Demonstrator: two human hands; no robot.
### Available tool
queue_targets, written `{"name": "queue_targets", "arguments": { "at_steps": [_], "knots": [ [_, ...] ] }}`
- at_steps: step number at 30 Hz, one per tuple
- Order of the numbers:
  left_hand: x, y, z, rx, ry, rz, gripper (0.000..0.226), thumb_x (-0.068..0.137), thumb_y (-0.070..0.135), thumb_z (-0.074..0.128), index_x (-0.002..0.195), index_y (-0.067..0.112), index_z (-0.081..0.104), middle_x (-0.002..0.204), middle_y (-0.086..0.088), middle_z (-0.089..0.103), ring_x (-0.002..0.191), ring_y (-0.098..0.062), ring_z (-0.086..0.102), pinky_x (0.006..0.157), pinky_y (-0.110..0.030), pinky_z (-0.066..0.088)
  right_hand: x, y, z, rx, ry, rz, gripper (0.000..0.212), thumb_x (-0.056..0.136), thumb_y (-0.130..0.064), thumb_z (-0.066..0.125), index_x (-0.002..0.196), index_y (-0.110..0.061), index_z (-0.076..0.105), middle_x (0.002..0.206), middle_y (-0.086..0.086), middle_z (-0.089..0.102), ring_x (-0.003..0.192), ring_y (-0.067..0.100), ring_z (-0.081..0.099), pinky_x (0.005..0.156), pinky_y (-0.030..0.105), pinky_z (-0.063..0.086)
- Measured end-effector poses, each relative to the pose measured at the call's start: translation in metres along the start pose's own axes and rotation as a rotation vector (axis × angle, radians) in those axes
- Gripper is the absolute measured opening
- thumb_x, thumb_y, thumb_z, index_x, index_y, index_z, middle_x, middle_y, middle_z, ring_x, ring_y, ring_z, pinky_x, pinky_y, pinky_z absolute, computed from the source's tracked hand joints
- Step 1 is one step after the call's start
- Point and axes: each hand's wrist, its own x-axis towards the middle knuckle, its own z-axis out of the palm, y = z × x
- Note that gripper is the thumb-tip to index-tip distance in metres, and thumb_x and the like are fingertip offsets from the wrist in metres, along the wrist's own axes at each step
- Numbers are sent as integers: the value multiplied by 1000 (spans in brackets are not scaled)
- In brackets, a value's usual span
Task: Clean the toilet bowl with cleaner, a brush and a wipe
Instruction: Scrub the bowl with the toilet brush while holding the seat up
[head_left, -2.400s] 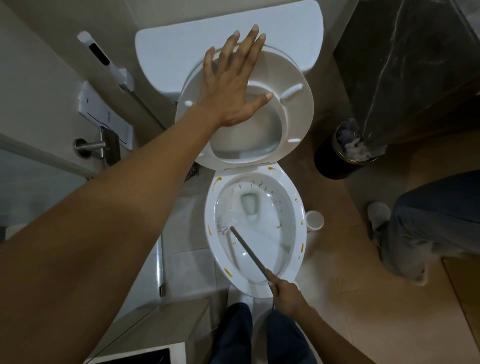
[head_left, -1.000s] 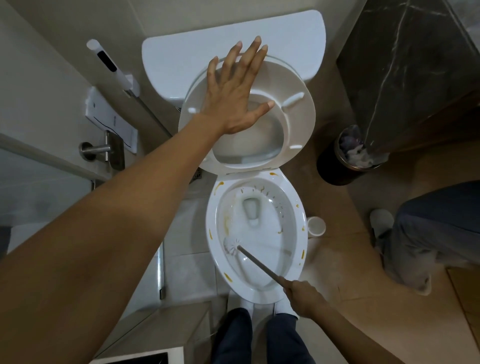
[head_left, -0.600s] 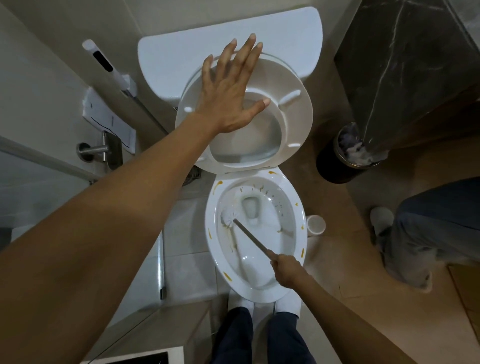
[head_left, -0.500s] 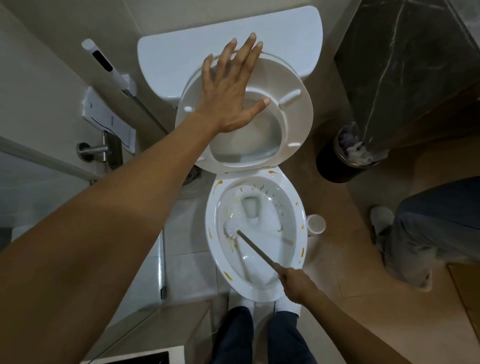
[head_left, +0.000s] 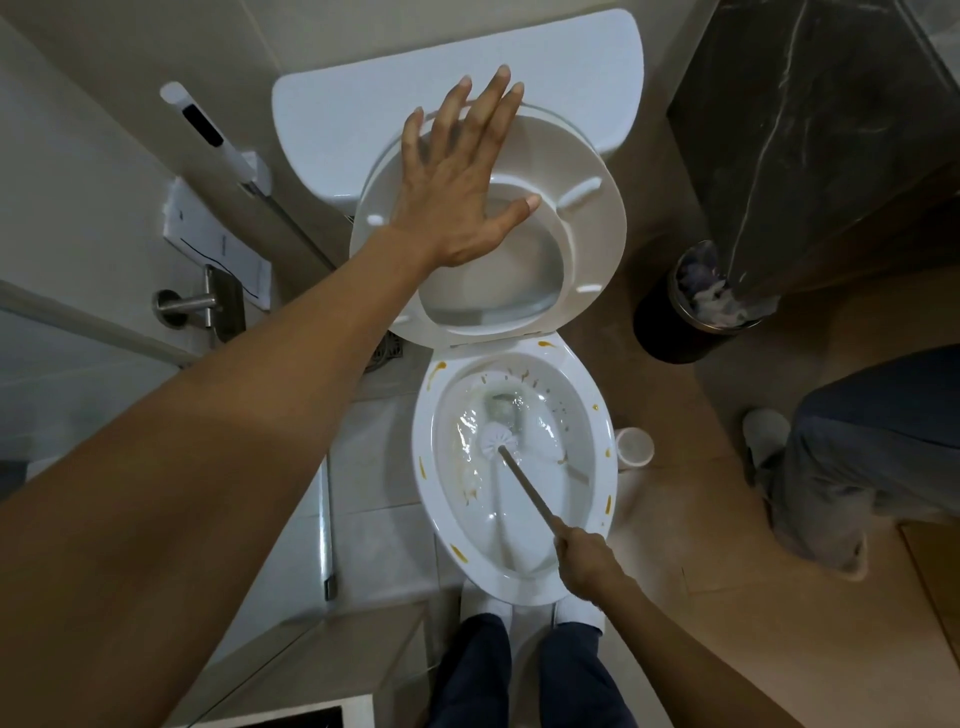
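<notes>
The white toilet bowl (head_left: 602, 467) stands below me with orange-yellow smears on its rim and inner wall. Its raised seat (head_left: 587, 218) leans back against the tank (head_left: 467, 78). My left hand (head_left: 462, 176) presses flat on the raised seat with straight, spread fingers. My right hand (head_left: 584, 564) grips the end of the toilet brush handle at the bowl's front edge. The white brush head (head_left: 496, 441) sits inside the bowl, left of centre, just below the drain, with foamy water around it.
A white brush holder cup (head_left: 634, 448) stands on the floor right of the bowl. A dark bin (head_left: 691, 312) with a liner sits further right, under a dark marble counter (head_left: 810, 130). Another person's leg (head_left: 872, 457) stands at the right. A bidet sprayer (head_left: 208, 130) hangs on the left wall.
The brush head has moved from the bowl's left wall toward the middle near the drain, and foamy water now swirls there. My left hand has stayed flat on the seat.
</notes>
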Motion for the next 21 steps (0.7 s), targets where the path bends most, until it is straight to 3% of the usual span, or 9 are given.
{"name": "queue_targets", "arguments": {
  "at_steps": [3, 7, 12, 17, 19, 21],
  "knots": [
    [1, -1, 1, 2, 3, -3, 87, 86, 71, 30, 153, 21, 7, 161, 0, 4, 147, -24, 3, 113, -54, 6, -21, 20, 8, -99, -21, -43, 41, 102, -19, 32, 142, -14, 41, 85, 1, 53, 79, 18, 55, 74, 28, 51],
    [1, -1, 1, -13, -5, 4, 87, 86, 71, 30, 153, 21, 6, 161, 0, 2, 147, -25, 2, 113, -55, 5, -44, 44, 9, -197, -113, -112, 51, 101, -15, 29, 151, -29, 23, 94, 6, 51, 81, 21, 49, 69, 30, 43],
    [1, -1, 2, -9, -3, -11, 87, 85, 71, 30, 154, 22, 5, 161, 2, 2, 147, -23, 2, 113, -54, 5, -39, 33, 2, -195, -116, -133, 48, 101, -15, 34, 147, -28, 33, 93, 2, 51, 86, 21, 55, 69, 27, 41],
    [1, 0, 0, -5, -16, -9, 87, 86, 71, 30, 153, 22, 5, 161, 2, 1, 147, -23, 2, 113, -54, 5, -15, 3, -4, -125, -98, -153, 46, 103, -22, 29, 148, -29, 30, 108, 12, 61, 89, 25, 58, 79, 34, 48],
    [1, -1, -1, -12, -18, -8, 87, 86, 71, 30, 153, 22, 5, 161, 2, 1, 147, -24, 2, 113, -54, 5, -17, 7, -3, -127, -104, -155, 44, 103, -23, 28, 147, -30, 32, 102, 10, 60, 89, 26, 57, 80, 35, 48],
    [1, -1, -1, -15, -21, -6, 88, 86, 71, 31, 154, 22, 5, 161, 1, 1, 147, -24, 1, 113, -54, 4, -28, 22, -3, -128, -114, -147, 43, 103, -23, 28, 144, -32, 36, 91, 4, 54, 79, 21, 53, 69, 30, 46]
  ]
}}
